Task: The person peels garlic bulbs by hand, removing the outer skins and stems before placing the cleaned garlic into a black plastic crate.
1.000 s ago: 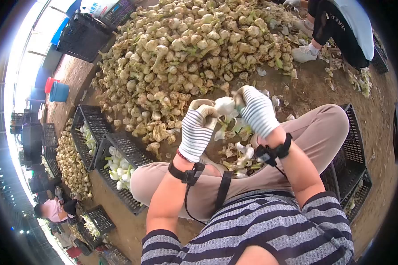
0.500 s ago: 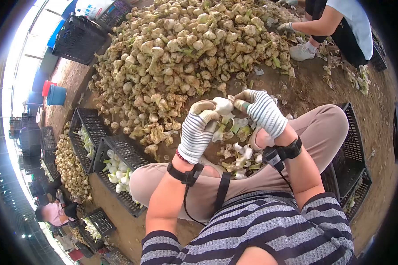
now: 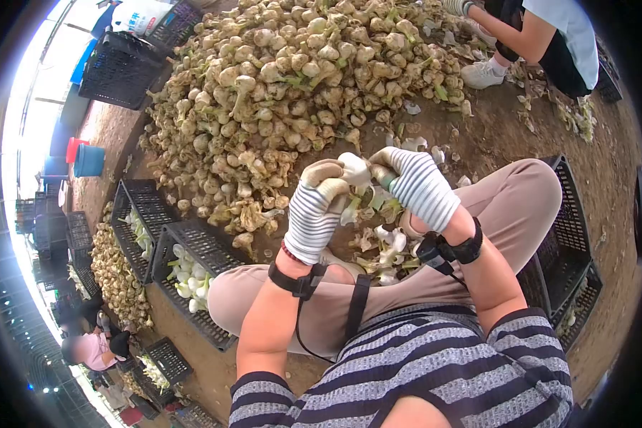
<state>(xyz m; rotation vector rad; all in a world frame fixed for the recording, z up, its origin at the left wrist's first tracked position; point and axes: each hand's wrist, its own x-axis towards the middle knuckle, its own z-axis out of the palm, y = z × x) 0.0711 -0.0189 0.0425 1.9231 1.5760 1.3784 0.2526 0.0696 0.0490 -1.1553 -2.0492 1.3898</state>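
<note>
Head view: at frame centre the gloved left hand is clamped around a white bulb. The gloved right hand pinches the bulb's right side. Peels lie below, a garlic pile above and crates at lower left.

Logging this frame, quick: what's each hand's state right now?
Left hand: closed, holding a garlic bulb.
Right hand: closed, fingers pinching the same garlic bulb from the other side.
</note>
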